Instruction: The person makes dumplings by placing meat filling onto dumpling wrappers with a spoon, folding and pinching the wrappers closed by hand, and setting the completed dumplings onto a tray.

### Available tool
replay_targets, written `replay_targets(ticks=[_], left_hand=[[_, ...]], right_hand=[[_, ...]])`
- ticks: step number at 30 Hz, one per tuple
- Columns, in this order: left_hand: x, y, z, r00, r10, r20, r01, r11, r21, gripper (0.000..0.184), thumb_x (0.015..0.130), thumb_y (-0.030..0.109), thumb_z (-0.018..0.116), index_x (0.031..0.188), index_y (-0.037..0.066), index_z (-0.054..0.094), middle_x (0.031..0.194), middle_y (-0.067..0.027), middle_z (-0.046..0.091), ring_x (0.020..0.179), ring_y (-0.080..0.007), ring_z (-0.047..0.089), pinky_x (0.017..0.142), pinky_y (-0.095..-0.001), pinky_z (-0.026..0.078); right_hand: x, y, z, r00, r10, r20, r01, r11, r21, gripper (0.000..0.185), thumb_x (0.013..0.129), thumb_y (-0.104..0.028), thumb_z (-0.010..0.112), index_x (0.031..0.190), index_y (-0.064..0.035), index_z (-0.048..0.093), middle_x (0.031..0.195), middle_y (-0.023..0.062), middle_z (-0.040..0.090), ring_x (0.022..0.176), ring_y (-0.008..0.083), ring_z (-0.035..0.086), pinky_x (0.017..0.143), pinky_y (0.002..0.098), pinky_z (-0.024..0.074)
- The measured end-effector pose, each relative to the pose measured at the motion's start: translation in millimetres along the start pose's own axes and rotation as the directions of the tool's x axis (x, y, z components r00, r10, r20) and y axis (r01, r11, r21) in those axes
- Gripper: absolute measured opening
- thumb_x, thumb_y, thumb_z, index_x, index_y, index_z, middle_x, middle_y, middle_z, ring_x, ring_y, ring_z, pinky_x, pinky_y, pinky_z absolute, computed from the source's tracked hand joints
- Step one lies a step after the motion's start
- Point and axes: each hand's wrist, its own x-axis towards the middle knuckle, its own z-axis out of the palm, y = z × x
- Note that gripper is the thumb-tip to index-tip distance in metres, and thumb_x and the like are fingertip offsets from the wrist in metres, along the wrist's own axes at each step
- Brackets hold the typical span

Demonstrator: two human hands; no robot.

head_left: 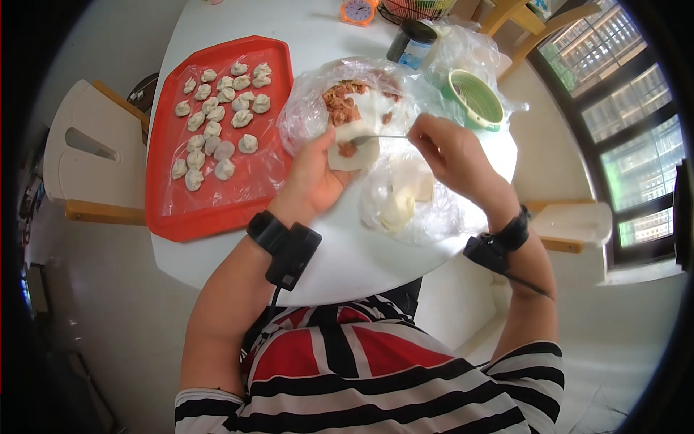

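My left hand (318, 173) holds a flat, pale dumpling wrapper (353, 160) by its left edge. A small lump of meat filling (347, 149) lies on the wrapper. In my closed right hand (452, 153) is the thin handle of a metal spoon (387, 137), whose tip reaches over the wrapper by the filling. Just beyond, more meat filling (341, 108) sits in a container lined with clear plastic (300, 116). Nearer to me, a stack of wrappers (421, 189) rests in a clear plastic bag (376, 206).
On the left, a red tray (163, 199) carries several folded dumplings (242, 118) on plastic film. Toward the back right stand a dark-lidded jar (412, 45), a green basket (473, 99) and an orange clock (358, 11). Chairs (90, 145) flank the white table (340, 271).
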Motion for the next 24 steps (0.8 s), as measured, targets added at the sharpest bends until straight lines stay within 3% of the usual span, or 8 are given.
replay_targets(ticks=[2, 7, 10, 12, 14, 16, 19, 24], left_hand=[[-0.3, 0.3, 1.1, 1.000, 0.003, -0.013, -0.003, 0.999, -0.040, 0.043, 0.104, 0.027, 0.033, 0.132, -0.004, 0.042, 0.128, -0.0174, 0.054, 0.117, -0.0277, 0.056, 0.102, -0.0409, 0.047], [1.6, 2.4, -3.9, 1.000, -0.014, 0.012, 0.014, 0.998, -0.067, 0.039, 0.102, 0.023, 0.038, 0.129, -0.004, 0.043, 0.126, -0.0176, 0.052, 0.115, -0.0296, 0.055, 0.102, -0.0439, 0.046], [2.3, 0.9, -3.2, 0.996, -0.003, -0.085, -0.001, 0.999, -0.044, 0.042, 0.103, 0.025, 0.036, 0.132, -0.004, 0.042, 0.129, -0.0176, 0.053, 0.120, -0.0283, 0.054, 0.104, -0.0412, 0.045], [1.1, -0.6, 1.0, 0.996, 0.032, -0.078, -0.035, 0.999, -0.029, 0.042, 0.103, 0.025, 0.036, 0.133, -0.004, 0.041, 0.131, -0.0177, 0.052, 0.122, -0.0284, 0.052, 0.105, -0.0419, 0.043], [-1.2, -2.1, 4.6, 0.996, 0.062, -0.066, -0.063, 0.998, -0.010, 0.042, 0.103, 0.025, 0.037, 0.133, -0.005, 0.040, 0.132, -0.0178, 0.051, 0.124, -0.0285, 0.051, 0.107, -0.0427, 0.042], [-2.9, -2.0, 7.7, 0.994, 0.104, -0.024, -0.104, 0.994, 0.019, 0.043, 0.102, 0.024, 0.039, 0.134, -0.005, 0.038, 0.135, -0.0176, 0.048, 0.126, -0.0285, 0.048, 0.109, -0.0437, 0.038], [-3.4, -0.5, 10.8, 0.995, 0.095, -0.023, -0.094, 0.995, 0.037, 0.044, 0.102, 0.024, 0.039, 0.134, -0.005, 0.037, 0.136, -0.0171, 0.047, 0.127, -0.0285, 0.047, 0.109, -0.0439, 0.037], [-2.6, -1.2, 10.6, 0.995, 0.088, -0.043, -0.084, 0.993, 0.081, 0.043, 0.102, 0.024, 0.039, 0.134, -0.005, 0.038, 0.135, -0.0172, 0.048, 0.126, -0.0289, 0.048, 0.109, -0.0440, 0.038]], right_hand=[[-4.7, -1.6, 4.2, 0.945, -0.314, -0.094, 0.257, 0.888, -0.382, 0.011, 0.080, 0.000, 0.059, 0.089, -0.0063, 0.055, 0.074, 0.0108, 0.060, 0.070, 0.0264, 0.059, 0.059, 0.0356, 0.0478], [-13.4, 5.6, 5.2, 0.891, -0.453, -0.034, 0.381, 0.786, -0.488, 0.020, 0.074, 0.002, 0.061, 0.090, -0.0073, 0.054, 0.075, 0.0090, 0.058, 0.070, 0.0251, 0.058, 0.061, 0.0357, 0.0482], [-16.2, 14.1, 6.0, 0.897, -0.430, -0.104, 0.330, 0.806, -0.492, 0.019, 0.077, 0.002, 0.060, 0.092, -0.0072, 0.054, 0.077, 0.0097, 0.058, 0.072, 0.0266, 0.059, 0.061, 0.0368, 0.0480], [-14.6, 19.6, 5.6, 0.933, -0.236, -0.273, 0.132, 0.928, -0.349, 0.014, 0.082, 0.002, 0.059, 0.092, -0.0064, 0.053, 0.077, 0.0108, 0.058, 0.073, 0.0293, 0.059, 0.061, 0.0384, 0.0476], [-9.6, 26.3, 4.9, 0.946, -0.136, -0.295, 0.057, 0.963, -0.263, 0.007, 0.087, -0.002, 0.056, 0.092, -0.0049, 0.051, 0.075, 0.0145, 0.059, 0.070, 0.0346, 0.059, 0.062, 0.0421, 0.0470], [-2.9, 40.9, 7.4, 0.957, 0.080, -0.278, -0.127, 0.979, -0.157, 0.004, 0.090, -0.006, 0.053, 0.091, -0.0027, 0.051, 0.073, 0.0207, 0.060, 0.068, 0.0396, 0.059, 0.063, 0.0464, 0.0466], [6.6, 66.3, 15.9, 0.949, 0.135, -0.286, -0.186, 0.970, -0.157, 0.008, 0.090, -0.009, 0.051, 0.091, -0.0006, 0.051, 0.072, 0.0257, 0.060, 0.068, 0.0434, 0.059, 0.063, 0.0500, 0.0461], [17.6, 78.7, 25.8, 0.943, 0.124, -0.309, -0.188, 0.964, -0.186, 0.010, 0.089, -0.008, 0.051, 0.088, 0.0014, 0.051, 0.071, 0.0264, 0.060, 0.069, 0.0450, 0.059, 0.064, 0.0508, 0.0465]])
